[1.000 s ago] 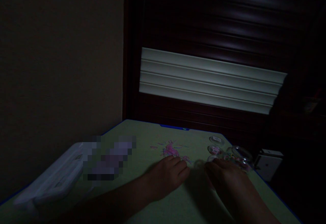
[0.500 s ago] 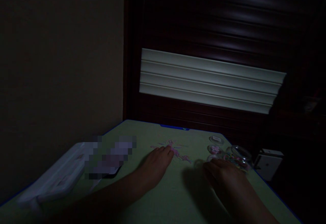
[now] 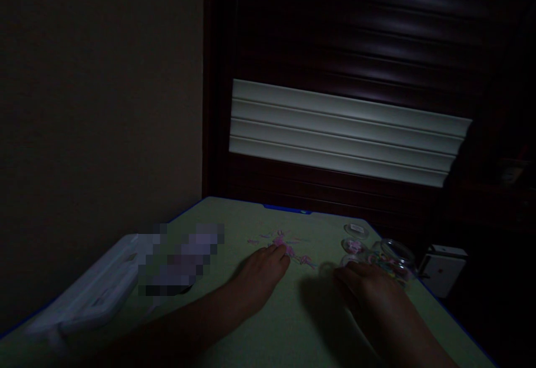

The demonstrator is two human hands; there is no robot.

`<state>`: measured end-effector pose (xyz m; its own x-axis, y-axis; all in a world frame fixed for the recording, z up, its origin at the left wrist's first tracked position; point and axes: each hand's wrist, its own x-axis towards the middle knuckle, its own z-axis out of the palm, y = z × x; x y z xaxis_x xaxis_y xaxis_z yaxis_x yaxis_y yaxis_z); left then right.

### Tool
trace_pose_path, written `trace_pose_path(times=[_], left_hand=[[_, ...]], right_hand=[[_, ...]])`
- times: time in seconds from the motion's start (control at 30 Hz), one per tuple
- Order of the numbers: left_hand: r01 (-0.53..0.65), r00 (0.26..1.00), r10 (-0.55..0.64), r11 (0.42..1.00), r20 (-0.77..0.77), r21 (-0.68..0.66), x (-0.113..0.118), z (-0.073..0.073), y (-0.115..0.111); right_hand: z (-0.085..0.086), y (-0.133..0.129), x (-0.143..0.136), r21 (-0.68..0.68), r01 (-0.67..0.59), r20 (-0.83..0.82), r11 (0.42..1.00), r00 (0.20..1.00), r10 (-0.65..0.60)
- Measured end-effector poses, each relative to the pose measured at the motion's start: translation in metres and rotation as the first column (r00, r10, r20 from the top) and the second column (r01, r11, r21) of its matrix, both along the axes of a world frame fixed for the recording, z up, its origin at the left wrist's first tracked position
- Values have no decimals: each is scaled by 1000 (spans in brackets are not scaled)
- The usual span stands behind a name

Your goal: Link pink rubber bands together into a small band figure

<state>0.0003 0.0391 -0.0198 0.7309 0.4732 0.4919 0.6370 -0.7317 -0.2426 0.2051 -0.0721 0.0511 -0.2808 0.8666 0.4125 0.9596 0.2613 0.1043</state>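
In the dim head view, my left hand (image 3: 266,270) reaches over the table with its fingers bent together at a small scatter of pink and purple pieces (image 3: 281,240). What its fingertips hold, if anything, is hidden. My right hand (image 3: 371,287) hovers to the right, fingers curled and pressed together; whatever they may pinch cannot be made out. Just beyond the right hand lie a small round clear container with pink contents (image 3: 354,246) and a clear jar (image 3: 397,252) with colourful bands or rings (image 3: 391,267) by it.
A green table top (image 3: 276,323) with a blue edge carries a clear round lid (image 3: 357,229) at the back right. On the left lie a white plastic tray or case (image 3: 92,284) and a pixelated item (image 3: 188,262). A white box (image 3: 444,270) stands beyond the right edge.
My left hand has shifted slightly right and toward me, uncovering more of the pink pieces. My right hand has stayed almost in place.
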Motion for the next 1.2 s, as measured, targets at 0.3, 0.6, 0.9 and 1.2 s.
trace_pose_path(times=[0.3,0.6,0.9,1.2], left_hand=[[18,999,-16,998,-33,56,4,-1,1],[41,995,-32,996,-100,84,8,2,-2],[48,991,-31,990,-130,132,12,5,-7],[46,976,-9,985,-218,167,16,10,-11]], right_hand=[[0,-1,-1,39,2,-13,999,1000,-2],[1,-1,-1,-8,8,0,1000,1000,-8],[2,-2,-2,-16,9,4,1000,1000,-9],[-3,2,0,20,-21,-5,1000,1000,21]])
